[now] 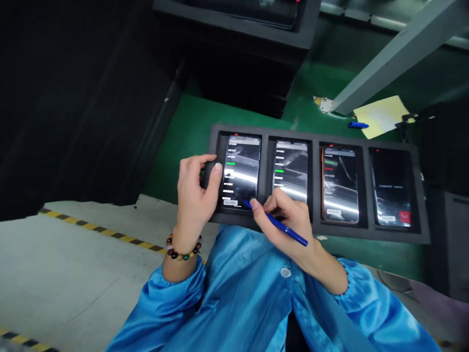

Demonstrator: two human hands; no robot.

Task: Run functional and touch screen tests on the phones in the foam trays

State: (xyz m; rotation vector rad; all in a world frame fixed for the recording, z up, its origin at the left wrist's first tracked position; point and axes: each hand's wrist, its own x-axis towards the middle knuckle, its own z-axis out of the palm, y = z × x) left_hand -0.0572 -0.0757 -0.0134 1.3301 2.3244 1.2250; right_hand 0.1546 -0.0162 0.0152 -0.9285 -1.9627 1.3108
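A dark foam tray (266, 183) holds several lit smartphones, each in its own compartment. My left hand (197, 188) grips the tray's left end, thumb on top and fingers curled round the edge. In my right hand (289, 220) is a blue pen (282, 227), its tip over the lower part of the leftmost smartphone (241, 168); I cannot tell whether it touches the screen. Partly hidden behind that hand is the second smartphone (290, 166). Further right lie an orange-edged smartphone (340, 183) and one with a mostly black screen (390, 186).
The tray lies on a green table (205, 117). A yellow paper (383, 117), a blue cap (358, 125) and a grey post (388, 58) are at the back right. Another dark tray (234, 19) stands above, beyond a black curtain (73, 98) on the left.
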